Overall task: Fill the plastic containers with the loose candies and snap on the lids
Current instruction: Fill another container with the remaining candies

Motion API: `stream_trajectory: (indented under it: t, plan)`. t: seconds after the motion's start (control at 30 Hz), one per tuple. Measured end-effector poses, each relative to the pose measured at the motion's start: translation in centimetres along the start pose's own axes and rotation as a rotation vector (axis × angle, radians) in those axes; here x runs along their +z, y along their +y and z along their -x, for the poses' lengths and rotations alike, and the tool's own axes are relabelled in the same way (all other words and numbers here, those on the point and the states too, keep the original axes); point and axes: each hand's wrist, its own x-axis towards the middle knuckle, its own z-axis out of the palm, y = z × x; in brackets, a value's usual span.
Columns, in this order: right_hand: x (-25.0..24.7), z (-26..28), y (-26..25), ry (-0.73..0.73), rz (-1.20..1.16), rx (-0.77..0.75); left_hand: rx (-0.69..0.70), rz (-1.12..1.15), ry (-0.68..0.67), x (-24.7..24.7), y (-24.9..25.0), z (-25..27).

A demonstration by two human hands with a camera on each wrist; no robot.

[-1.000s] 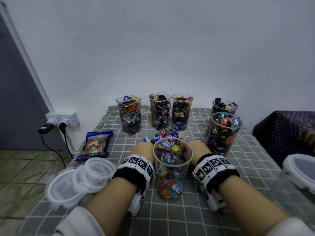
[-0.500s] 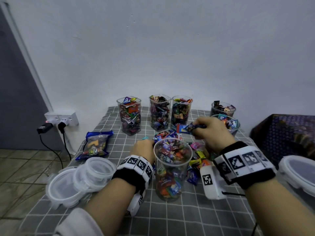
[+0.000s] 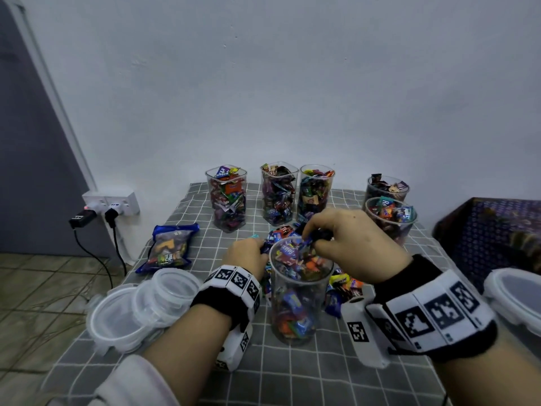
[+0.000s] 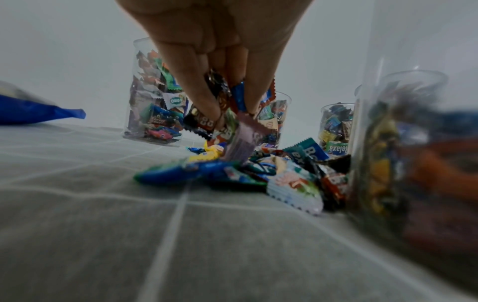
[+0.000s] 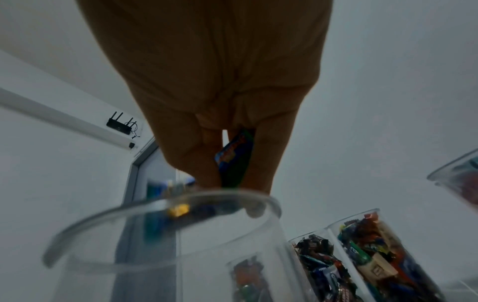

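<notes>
A tall clear plastic container (image 3: 297, 300), nearly full of wrapped candies, stands at the middle front of the checked table. My right hand (image 3: 319, 238) hovers over its rim (image 5: 165, 220) and pinches a blue wrapped candy (image 5: 234, 161). My left hand (image 3: 259, 249) is down on the loose candy pile (image 4: 258, 169) left of the container, its fingertips (image 4: 207, 104) pinching several wrapped candies (image 4: 222, 96). More loose candies (image 3: 344, 285) lie right of the container.
Several filled containers (image 3: 279, 194) stand along the back, two more at back right (image 3: 390, 218). Stacked clear lids (image 3: 140, 309) lie at front left, a blue snack bag (image 3: 168, 249) behind them. Another lid (image 3: 515, 297) is at the right edge. Wall socket with plugs (image 3: 111, 203) at left.
My right hand rose from the pile with candy, then came left and down over the front container's mouth. My left hand stayed low on the pile, gathering candies.
</notes>
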Motion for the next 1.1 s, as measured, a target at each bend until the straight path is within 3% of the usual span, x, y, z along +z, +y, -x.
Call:
stream_trajectory:
  t: [0.17, 0.33, 0.53, 0.7, 0.83, 0.93, 1.1]
  plan:
    - [0.7, 0.8, 0.0, 0.036, -0.108, 0.029, 0.012, 0.008, -0.014, -0.3, 0.4, 0.4]
    - [1.9, 2.1, 1.2, 0.190, -0.333, 0.065, 0.005, 0.054, -0.011, -0.6, 0.6, 0.8]
    - [4.2, 2.9, 3.1, -0.080, -0.724, 0.187, -0.050, 0.266, 0.087, -1.3, 0.0, 0.9]
    - [6.7, 3.6, 3.6, -0.047, -0.828, 0.182, -0.045, 0.586, 0.156, -3.5, -0.1, 0.8]
    - [7.5, 4.1, 3.6, 0.006, -0.866, 0.163, 0.082, 0.774, 0.201, -7.4, 1.5, 2.1]
    - [7.7, 4.2, 3.7, 0.025, -0.875, 0.148, 0.180, 0.936, 0.152, -9.4, 3.4, 3.7]
    - [7.6, 4.2, 3.5, 0.025, -0.875, 0.154, 0.247, 0.902, -0.049, -9.3, 4.7, 5.2]
